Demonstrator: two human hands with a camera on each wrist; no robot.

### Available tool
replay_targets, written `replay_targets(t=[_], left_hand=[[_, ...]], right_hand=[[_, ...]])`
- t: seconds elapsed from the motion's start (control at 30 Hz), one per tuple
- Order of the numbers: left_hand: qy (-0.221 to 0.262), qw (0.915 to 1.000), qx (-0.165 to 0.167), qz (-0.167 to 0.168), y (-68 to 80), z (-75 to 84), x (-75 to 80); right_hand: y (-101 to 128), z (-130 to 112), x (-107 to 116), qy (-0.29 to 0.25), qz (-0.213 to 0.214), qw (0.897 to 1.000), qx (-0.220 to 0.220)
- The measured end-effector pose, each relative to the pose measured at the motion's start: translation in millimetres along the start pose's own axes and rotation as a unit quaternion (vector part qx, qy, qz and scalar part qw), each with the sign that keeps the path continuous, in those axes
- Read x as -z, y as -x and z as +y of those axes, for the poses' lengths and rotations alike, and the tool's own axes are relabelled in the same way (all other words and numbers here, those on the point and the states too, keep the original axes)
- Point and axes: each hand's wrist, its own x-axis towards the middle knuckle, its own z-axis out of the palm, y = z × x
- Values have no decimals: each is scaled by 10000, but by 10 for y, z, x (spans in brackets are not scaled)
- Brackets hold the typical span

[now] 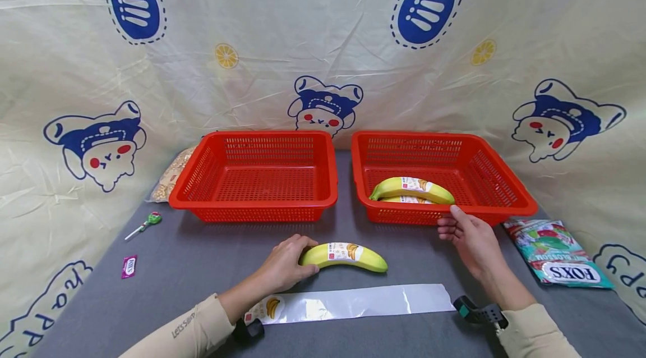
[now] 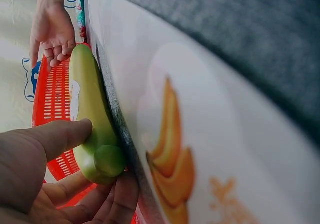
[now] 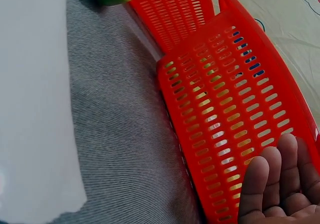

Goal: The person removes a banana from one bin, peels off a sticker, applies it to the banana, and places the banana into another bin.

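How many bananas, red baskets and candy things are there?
Bananas: 3, one on the table held by the left hand, two in the right basket.
Red baskets: 2.
Candy things: 3, lollipop, small candy, Fox's bag.
Total: 8.

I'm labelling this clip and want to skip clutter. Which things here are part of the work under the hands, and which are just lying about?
In hand:
- banana on the table, gripped by the left hand
- right basket, its front rim touched by the right hand, with bananas inside
- left basket
- plastic wrapper

Lying about:
- candy bag
- lollipop
- small purple packet
- snack bag
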Motion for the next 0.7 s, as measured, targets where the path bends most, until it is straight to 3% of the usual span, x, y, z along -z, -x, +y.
replay_targets(t=[0.33, 0.7], left_hand=[[4, 10000, 31, -14, -1, 5, 6], [86, 9999, 117, -91, 10, 27, 32]], right_hand=[[-25, -9, 33, -554, -30, 9984, 65], [-60, 20, 28, -508, 134, 9986, 90]])
